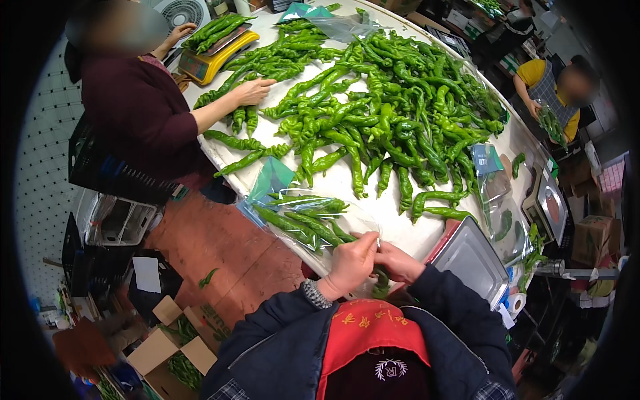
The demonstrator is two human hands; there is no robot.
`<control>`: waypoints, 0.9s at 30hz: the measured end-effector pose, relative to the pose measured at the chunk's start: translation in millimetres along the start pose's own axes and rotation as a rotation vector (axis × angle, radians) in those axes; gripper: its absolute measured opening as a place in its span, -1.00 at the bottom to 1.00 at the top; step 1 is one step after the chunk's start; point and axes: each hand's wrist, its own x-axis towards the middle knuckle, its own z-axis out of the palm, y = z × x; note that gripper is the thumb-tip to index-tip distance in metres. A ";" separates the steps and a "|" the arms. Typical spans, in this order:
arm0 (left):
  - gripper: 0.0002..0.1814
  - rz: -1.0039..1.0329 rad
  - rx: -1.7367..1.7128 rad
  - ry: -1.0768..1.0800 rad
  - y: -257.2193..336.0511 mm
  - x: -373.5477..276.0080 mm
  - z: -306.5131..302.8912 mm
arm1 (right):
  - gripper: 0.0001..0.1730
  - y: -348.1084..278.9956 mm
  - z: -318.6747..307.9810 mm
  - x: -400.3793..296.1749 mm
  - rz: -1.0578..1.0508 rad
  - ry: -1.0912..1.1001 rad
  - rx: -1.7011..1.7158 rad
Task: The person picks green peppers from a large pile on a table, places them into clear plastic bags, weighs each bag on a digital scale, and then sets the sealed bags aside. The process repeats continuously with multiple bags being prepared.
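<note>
A clear plastic bag (360, 216) lies at the near edge of the table, with several long green peppers (300, 224) inside. Its coloured end points to the left. My left hand (351, 261) pinches the gathered mouth of this bag between thumb and fingers. Close against it, my right hand (400, 262) grips at the same spot, its fingertips partly hidden behind the left. A small white bit shows between the fingertips; what it is, I cannot tell. Below the hands, another green pepper (381, 284) is partly covered.
Loose green peppers (390, 110) cover much of the white table (395, 222). A weighing scale (470, 260) stands right of my hands. At the left, a co-worker (140, 110) reaches in beside a yellow scale (215, 60). Another person (550, 92) holds bagged peppers. Cardboard boxes (155, 350) sit lower left.
</note>
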 end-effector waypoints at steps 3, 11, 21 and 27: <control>-0.81 0.078 0.091 0.019 12.2 -6.3 -6.4 | -0.33 -15.4 11.6 43.1 -0.029 -0.210 0.052; -0.81 -0.094 -0.203 0.089 -17.1 -11.1 -4.8 | -0.38 52.2 -15.4 64.2 -0.292 0.089 -0.070; -0.76 -0.064 0.078 -0.176 -9.5 -17.2 -9.9 | -0.39 24.9 2.3 28.8 -0.409 0.369 -0.255; -0.82 0.102 0.009 -0.029 -1.9 -18.0 -3.8 | -0.29 10.6 3.1 59.5 -0.192 -0.106 -0.029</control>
